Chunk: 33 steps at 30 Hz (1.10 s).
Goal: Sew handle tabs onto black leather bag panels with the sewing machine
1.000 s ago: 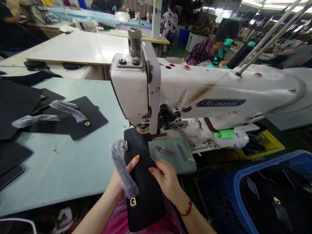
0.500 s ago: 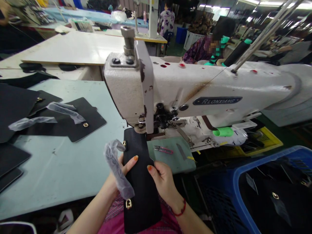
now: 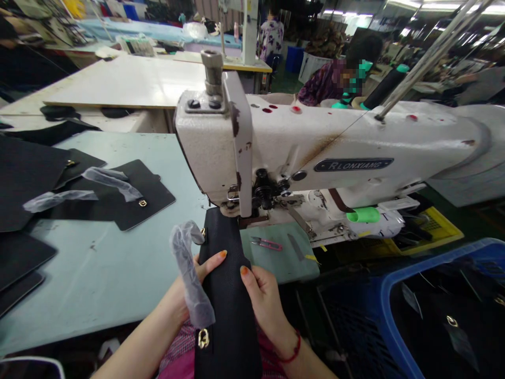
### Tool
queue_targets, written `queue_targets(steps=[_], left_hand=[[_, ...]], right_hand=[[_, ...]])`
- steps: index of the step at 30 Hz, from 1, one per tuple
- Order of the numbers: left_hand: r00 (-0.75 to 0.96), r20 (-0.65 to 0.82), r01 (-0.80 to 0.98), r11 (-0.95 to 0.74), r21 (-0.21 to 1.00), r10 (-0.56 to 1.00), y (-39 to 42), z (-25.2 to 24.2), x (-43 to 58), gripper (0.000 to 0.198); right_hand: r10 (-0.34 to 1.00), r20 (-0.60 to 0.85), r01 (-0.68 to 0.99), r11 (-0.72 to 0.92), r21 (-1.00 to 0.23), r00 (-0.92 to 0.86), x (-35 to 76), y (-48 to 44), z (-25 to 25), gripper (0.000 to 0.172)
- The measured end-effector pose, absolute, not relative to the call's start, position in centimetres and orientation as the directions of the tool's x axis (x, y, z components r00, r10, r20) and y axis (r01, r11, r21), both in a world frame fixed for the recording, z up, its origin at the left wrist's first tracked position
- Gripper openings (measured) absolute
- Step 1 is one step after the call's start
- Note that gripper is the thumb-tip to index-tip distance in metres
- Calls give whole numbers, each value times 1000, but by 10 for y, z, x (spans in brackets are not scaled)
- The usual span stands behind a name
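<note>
A black leather-like bag panel (image 3: 226,300) runs from my lap up to the sewing machine (image 3: 315,142), its far end under the machine's head. Gold rings and a handle wrapped in translucent plastic (image 3: 194,289) sit along its left side. My left hand (image 3: 201,276) grips the left edge, thumb on top and the other fingers hidden beneath. On the right edge, my right hand (image 3: 264,292) pinches the panel with its thumb on top; its other fingers are curled at the edge and partly hidden.
Pink-handled thread snips (image 3: 266,243) lie on the machine bed, right of the panel. More black panels (image 3: 145,197) are spread on the pale blue table (image 3: 98,273). A blue basket (image 3: 389,284) with black pieces stands at right. One person (image 3: 321,81) sits behind the machine.
The panel's near end has shifted slightly left and toward me, with both hands still on it. The whole view has moved a little, so the surroundings appear slightly further right.
</note>
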<state>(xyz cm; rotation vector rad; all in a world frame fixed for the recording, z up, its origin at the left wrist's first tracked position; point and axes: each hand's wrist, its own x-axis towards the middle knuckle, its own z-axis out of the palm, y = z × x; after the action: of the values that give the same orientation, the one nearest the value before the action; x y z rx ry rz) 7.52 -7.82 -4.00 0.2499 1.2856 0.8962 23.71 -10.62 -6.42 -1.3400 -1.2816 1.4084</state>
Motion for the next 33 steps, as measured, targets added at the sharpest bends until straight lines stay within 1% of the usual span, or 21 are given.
queue_targets(steps=[2, 9, 17, 21, 24, 28, 33], left_hand=[[24, -708, -430, 647, 630, 706, -79, -38, 75, 48], [-13, -692, -421, 624, 659, 722, -78, -38, 75, 44], [-39, -681, -416, 607, 677, 732, -67, -37, 73, 44], [-34, -673, -422, 600, 680, 739, -58, -34, 71, 48], [-14, -666, -414, 602, 683, 746, -50, -33, 68, 46], [-39, -636, -397, 572, 717, 771, -39, -32, 65, 49], [-37, -603, -397, 542, 741, 797, -27, -31, 62, 44]], right_hand=[[970, -202, 87, -191, -978, -135, 237, -106, -64, 49], [967, -213, 94, -202, -975, -136, 237, -105, -62, 50], [956, -258, 37, -255, -966, -138, 233, -91, -61, 50], [956, -256, 36, -253, -967, -143, 230, -81, -60, 51], [955, -262, 34, -260, -965, -141, 229, -73, -61, 51], [960, -241, 42, -238, -970, -141, 226, -62, -64, 51], [959, -241, 13, -242, -970, -150, 223, -49, -64, 50]])
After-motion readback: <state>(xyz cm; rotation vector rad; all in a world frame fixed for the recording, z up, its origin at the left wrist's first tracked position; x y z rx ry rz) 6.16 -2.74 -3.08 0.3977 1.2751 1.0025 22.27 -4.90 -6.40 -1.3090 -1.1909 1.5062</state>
